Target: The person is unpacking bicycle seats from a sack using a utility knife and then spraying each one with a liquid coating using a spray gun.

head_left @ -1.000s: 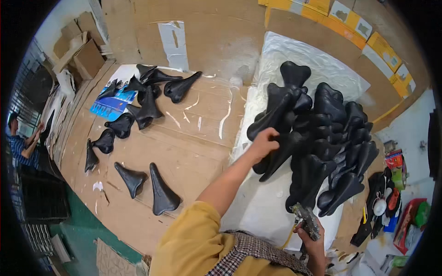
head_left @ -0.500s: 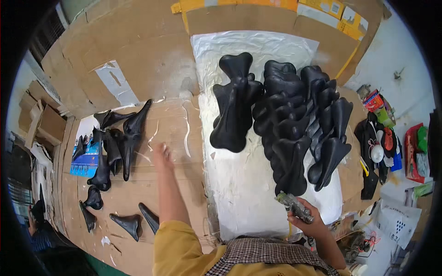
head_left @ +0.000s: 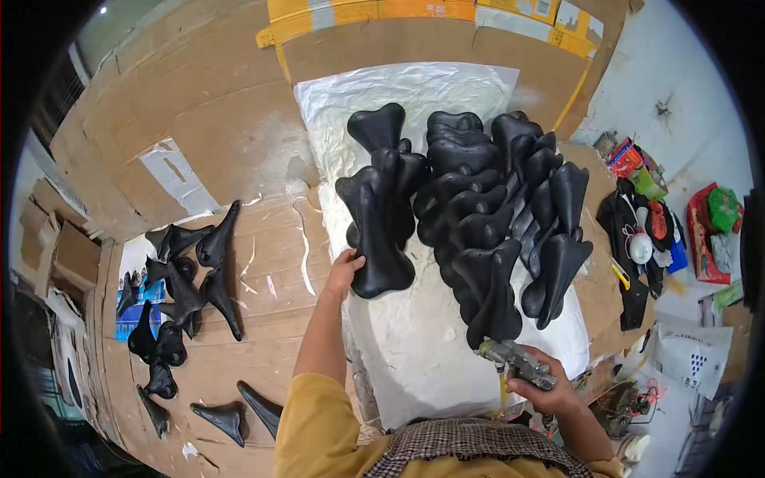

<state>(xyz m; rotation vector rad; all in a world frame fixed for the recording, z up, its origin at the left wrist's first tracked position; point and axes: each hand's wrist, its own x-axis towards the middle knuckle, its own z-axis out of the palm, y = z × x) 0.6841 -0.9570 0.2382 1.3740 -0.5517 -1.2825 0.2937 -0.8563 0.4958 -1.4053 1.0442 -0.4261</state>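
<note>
My left hand point(head_left: 343, 272) grips the wide end of a black bicycle saddle point(head_left: 378, 239), with its thumb on top. This saddle lies overlapping other black saddles point(head_left: 378, 127) on a white sheet point(head_left: 406, 374). My right hand point(head_left: 548, 386) is closed round a metal spray gun point(head_left: 518, 363) with a yellow hose under it. The gun's nozzle end is close to the nearest saddle point(head_left: 492, 299) of a long overlapping row. Beside that row is another row of black saddles point(head_left: 558, 259).
Loose black saddles point(head_left: 187, 291) lie in a heap on the cardboard point(head_left: 279, 358) at left. A yellow cutter point(head_left: 620, 273), black cloth point(head_left: 625, 295) and a red box point(head_left: 709, 239) are at right. Cardboard panels point(head_left: 239, 103) stand along the back.
My left hand has moved right from above the cardboard and taken hold of a saddle on the white sheet. My right hand still holds the spray gun. The whole view has shifted slightly.
</note>
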